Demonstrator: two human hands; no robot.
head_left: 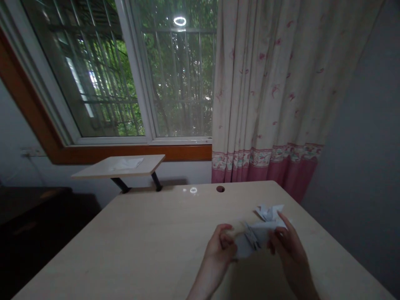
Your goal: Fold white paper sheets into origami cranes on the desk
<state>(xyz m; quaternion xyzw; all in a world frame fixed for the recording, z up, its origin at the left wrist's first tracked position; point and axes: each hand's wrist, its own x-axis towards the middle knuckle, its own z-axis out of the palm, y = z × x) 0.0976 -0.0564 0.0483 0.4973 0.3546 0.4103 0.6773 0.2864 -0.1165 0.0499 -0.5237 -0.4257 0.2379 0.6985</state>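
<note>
A folded sheet of white paper (245,246) is held above the desk between my two hands, with upright creases and dark marks near its middle. My left hand (220,249) pinches its left end, thumb in front and fingers curled. At the right end, my right hand (290,242) grips the paper with thumb and bent fingers, the index finger raised along the edge. Just behind it shows a crumpled-looking folded paper piece (265,213); whether it joins the held sheet or lies apart on the desk I cannot tell.
The pale wooden desk (150,246) has a round cable hole (220,189) near its back edge. A small raised shelf (96,168) at the back left bears a white sheet (129,163). Behind are a barred window and a flowered curtain (265,104).
</note>
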